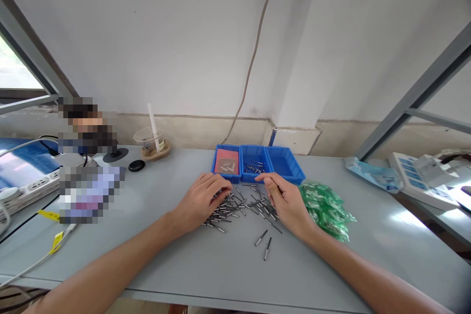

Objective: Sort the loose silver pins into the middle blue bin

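A loose pile of metal rivet-like pins (224, 212) lies on the grey table between my hands. My left hand (202, 200) rests at the pile's left side, its fingers curled down over the pins; what its fingertips hold, if anything, is hidden. Over the pile's right side is my right hand (285, 201), thumb against the curled fingers, with its grip too small to make out. Two single pins (267, 248) lie nearer the front edge. Behind the pile stand three blue bins: the left bin (214, 162) holds a red card and a small bag, the middle bin (255, 151) some pins, the right bin (285, 162) nothing visible.
Green plastic packets (327, 208) lie beside my right wrist. On the left are a power strip (37, 186), cables, a black round object (136, 165) and a dish (156, 149). A light blue packet (375, 175) and white device (423, 181) lie right.
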A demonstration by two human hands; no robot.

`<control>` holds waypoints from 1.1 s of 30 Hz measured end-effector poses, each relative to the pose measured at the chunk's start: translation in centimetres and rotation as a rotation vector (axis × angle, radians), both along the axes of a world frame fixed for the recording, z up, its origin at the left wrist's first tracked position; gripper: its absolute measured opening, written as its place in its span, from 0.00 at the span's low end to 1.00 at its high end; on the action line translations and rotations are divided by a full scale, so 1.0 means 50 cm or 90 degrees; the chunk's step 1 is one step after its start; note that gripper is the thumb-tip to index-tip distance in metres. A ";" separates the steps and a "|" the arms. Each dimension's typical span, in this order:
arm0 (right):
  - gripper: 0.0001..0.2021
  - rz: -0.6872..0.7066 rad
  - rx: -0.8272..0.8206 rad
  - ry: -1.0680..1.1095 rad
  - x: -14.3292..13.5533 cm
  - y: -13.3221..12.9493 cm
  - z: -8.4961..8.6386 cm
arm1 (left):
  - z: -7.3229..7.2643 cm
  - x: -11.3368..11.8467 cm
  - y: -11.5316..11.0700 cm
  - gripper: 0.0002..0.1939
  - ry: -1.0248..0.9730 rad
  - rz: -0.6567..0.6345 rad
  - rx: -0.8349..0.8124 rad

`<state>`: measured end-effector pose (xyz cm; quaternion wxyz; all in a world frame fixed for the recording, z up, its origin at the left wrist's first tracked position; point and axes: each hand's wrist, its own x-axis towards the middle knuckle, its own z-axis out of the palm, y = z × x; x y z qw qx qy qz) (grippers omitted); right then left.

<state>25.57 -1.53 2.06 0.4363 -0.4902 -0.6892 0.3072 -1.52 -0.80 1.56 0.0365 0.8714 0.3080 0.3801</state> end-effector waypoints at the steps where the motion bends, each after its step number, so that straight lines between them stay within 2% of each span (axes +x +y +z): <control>1: 0.22 -0.005 0.005 -0.014 0.000 0.000 0.000 | -0.001 0.000 0.001 0.05 -0.002 0.002 0.001; 5: 0.22 -0.005 0.020 -0.037 0.002 0.002 -0.001 | -0.006 -0.002 0.003 0.05 -0.005 0.015 0.008; 12: 0.22 0.051 0.059 -0.064 0.001 0.005 -0.002 | -0.008 -0.003 0.005 0.06 -0.003 0.023 0.019; 16: 0.21 0.083 0.020 -0.038 -0.001 0.009 0.002 | -0.005 -0.003 0.006 0.05 0.001 0.026 0.015; 21: 0.13 0.065 -0.050 0.021 0.000 0.007 0.011 | -0.003 -0.003 0.006 0.06 0.007 0.029 0.014; 28: 0.22 0.018 -0.029 0.003 0.004 0.005 0.008 | -0.004 -0.004 0.008 0.06 0.002 0.032 0.017; 33: 0.19 0.015 -0.014 0.030 0.004 0.003 0.009 | -0.003 -0.006 0.010 0.05 0.000 0.035 0.016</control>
